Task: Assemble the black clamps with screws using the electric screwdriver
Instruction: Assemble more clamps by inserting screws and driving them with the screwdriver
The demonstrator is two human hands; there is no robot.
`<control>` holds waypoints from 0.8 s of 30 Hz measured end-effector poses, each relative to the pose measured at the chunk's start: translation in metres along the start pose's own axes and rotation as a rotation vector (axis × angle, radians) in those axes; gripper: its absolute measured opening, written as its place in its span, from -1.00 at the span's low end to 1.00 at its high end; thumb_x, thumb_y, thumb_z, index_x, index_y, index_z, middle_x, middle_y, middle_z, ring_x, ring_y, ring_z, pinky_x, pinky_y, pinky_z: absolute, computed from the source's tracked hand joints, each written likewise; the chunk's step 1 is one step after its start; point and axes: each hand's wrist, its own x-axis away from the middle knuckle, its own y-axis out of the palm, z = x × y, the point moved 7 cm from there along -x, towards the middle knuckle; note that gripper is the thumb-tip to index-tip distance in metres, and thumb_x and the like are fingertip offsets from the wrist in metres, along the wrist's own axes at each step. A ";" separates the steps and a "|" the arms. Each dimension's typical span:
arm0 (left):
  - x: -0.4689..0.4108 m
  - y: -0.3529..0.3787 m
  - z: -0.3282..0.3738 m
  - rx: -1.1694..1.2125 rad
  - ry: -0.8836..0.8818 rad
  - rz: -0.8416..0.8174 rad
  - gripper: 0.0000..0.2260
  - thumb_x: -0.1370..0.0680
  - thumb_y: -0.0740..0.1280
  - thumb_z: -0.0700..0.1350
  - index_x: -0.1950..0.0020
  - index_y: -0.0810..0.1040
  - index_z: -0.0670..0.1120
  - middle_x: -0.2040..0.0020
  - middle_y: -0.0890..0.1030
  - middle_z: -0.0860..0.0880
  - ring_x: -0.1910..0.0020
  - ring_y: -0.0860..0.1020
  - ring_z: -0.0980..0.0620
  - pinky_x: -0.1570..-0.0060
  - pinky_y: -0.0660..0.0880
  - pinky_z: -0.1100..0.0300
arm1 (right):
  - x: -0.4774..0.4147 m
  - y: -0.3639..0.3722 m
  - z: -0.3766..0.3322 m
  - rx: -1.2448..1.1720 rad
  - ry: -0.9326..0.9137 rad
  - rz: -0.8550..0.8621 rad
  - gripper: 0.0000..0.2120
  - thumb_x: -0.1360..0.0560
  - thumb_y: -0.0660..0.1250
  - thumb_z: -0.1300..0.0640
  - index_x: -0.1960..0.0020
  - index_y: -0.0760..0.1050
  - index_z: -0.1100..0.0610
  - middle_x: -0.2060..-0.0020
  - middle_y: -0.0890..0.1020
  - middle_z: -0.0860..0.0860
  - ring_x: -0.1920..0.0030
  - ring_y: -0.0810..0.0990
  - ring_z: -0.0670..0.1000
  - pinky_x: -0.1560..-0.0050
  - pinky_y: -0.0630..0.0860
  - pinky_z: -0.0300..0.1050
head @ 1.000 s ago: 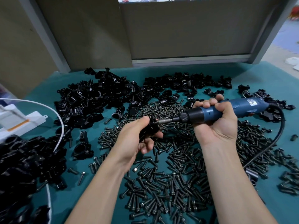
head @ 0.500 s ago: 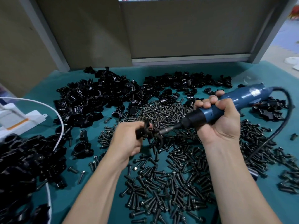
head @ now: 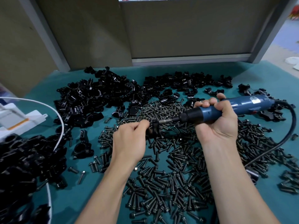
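My left hand [head: 129,139] is pinching a small black clamp [head: 155,129] just above the middle of the teal table mat [head: 68,199]. My right hand [head: 216,122] is wrapped tight around the blue electric screwdriver [head: 242,105], with its bit meeting the clamp from 3 o'clock. Loose dark metal screws [head: 161,183] are piled at 6 o'clock.

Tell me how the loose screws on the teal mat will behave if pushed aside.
The screws look short, round-shanked and flanged, so they would probably roll in arcs rather than slide straight. They lie heaped and crossed, so a push likely drags neighbours along. The mat looks soft, which may damp rolling.
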 end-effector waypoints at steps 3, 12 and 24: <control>0.002 -0.001 -0.001 0.037 0.026 0.006 -0.50 -0.47 0.21 0.36 0.31 0.51 -0.06 0.47 0.36 0.03 0.46 0.33 0.03 0.27 0.41 0.09 | 0.000 0.002 -0.001 -0.019 -0.004 -0.017 -0.72 -0.47 0.08 0.43 0.05 0.43 0.12 0.34 0.47 0.00 0.38 0.45 0.00 0.11 0.52 -0.09; -0.004 0.016 -0.004 0.014 0.061 -0.309 -0.85 -0.63 0.37 0.11 0.11 0.63 0.14 0.45 0.50 0.10 0.44 0.44 0.08 0.24 0.38 0.13 | -0.002 -0.003 -0.007 -0.023 -0.017 0.027 -0.73 -0.49 0.04 0.42 0.08 0.42 0.12 0.36 0.45 0.00 0.40 0.42 -0.01 0.17 0.50 -0.11; -0.008 0.004 0.000 0.116 0.148 -0.064 -0.85 -0.57 0.50 -0.07 0.03 0.64 0.20 0.43 0.62 0.13 0.49 0.49 0.22 0.46 0.36 0.40 | 0.001 -0.008 0.000 -0.044 0.012 0.110 -0.78 -0.51 0.10 0.40 0.11 0.40 0.13 0.37 0.46 0.00 0.42 0.44 -0.01 0.16 0.51 -0.10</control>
